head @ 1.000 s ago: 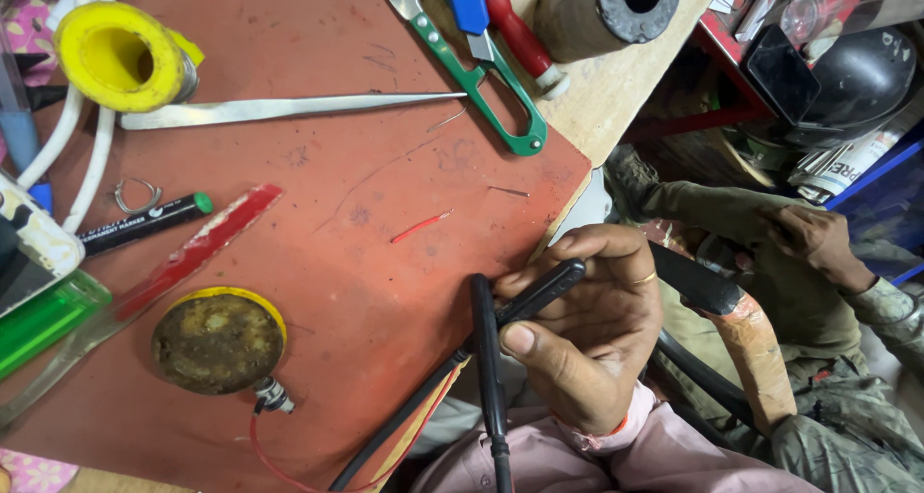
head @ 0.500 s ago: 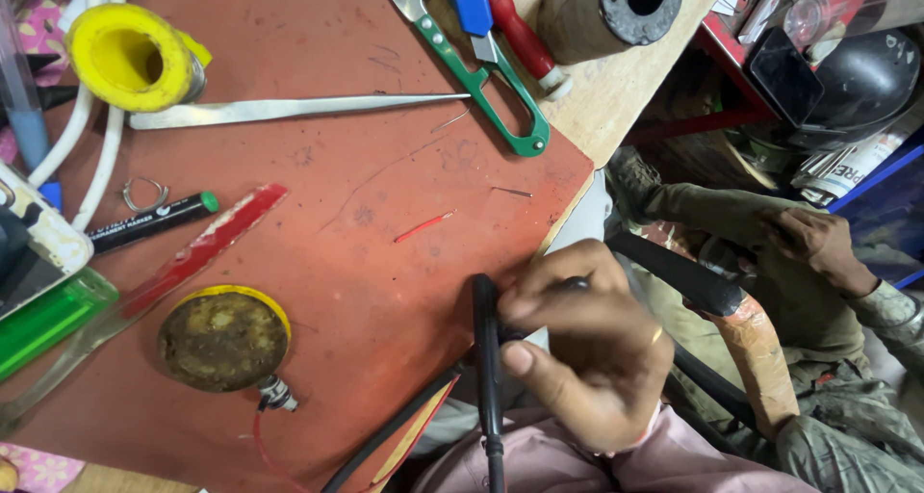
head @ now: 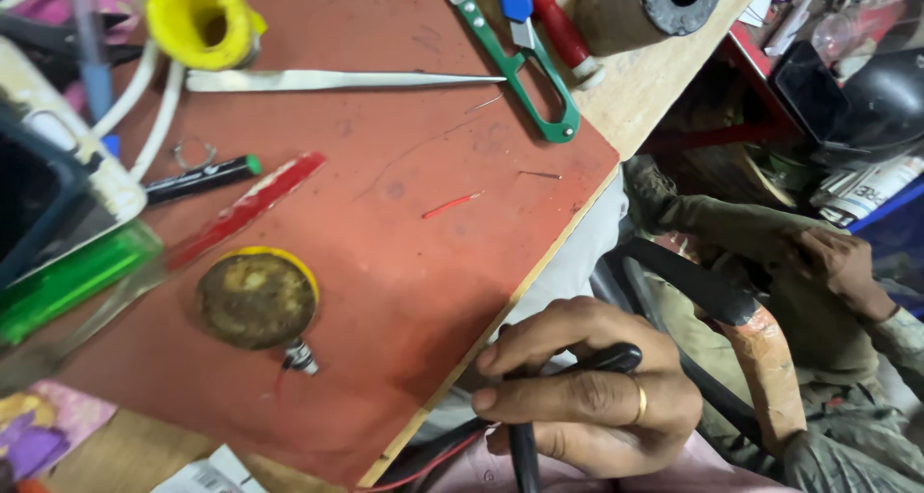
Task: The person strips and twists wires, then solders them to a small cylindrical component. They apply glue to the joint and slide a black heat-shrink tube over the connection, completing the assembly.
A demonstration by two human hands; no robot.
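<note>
- Left edge: green lighter (head: 67,279) and white cable (head: 144,93) lie beside a yellow tape roll (head: 200,18).
- Left of centre: black marker (head: 204,178), red strip (head: 245,209) and a round, tarnished yellow-rimmed tin (head: 257,298) rest on the red mat (head: 404,262); a small component (head: 300,357) touches the tin's lower rim.
- Top: long tweezers (head: 337,79) lie level; green-handled snips (head: 515,69) slant beside them.
- Centre: short red wire scrap (head: 450,204), well apart from the hands.
- Bottom centre-right: one hand (head: 587,397), ring on a finger, fingers curled and pinching a black probe (head: 602,360) over black and red leads (head: 452,445). Which hand it is cannot be told with certainty; it reads as the right. The other hand is not seen.
- Key relation: the probe sits in the grip just off the mat's lower right edge, its long axis running roughly level, tip end rightward; the leads trail down-left beneath the board.
- Right: another person's hand (head: 847,267) on a black tube (head: 693,281).
</note>
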